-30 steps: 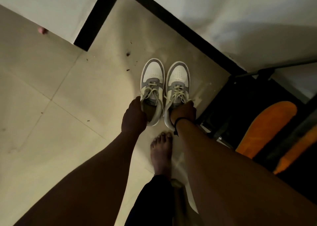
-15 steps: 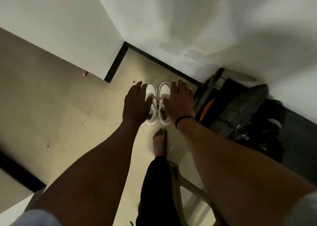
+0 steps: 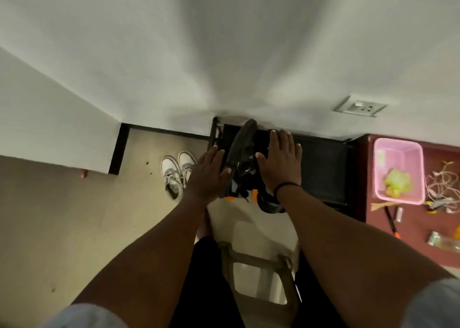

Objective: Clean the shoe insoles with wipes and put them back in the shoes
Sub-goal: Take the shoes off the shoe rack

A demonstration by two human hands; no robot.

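A pair of white and grey sneakers (image 3: 176, 172) stands side by side on the tiled floor near the wall corner. My left hand (image 3: 207, 176) is raised to their right, fingers spread, holding nothing and apart from the shoes. My right hand (image 3: 280, 162), with a black band on the wrist, is also spread flat and empty, held over a black bag (image 3: 242, 158) and a black rack (image 3: 321, 168). No insoles or wipes are visible.
A maroon table (image 3: 410, 240) at the right carries a pink basket (image 3: 398, 171), tangled cables (image 3: 440, 186), pens and small packets. A wall socket (image 3: 359, 106) sits above. A stool (image 3: 261, 278) stands below between my legs. White walls meet at the far corner.
Both hands let go of the sneakers and rose, fingers spreading. The view pulled up and back, so the shoes look small and the table at the right came into sight.
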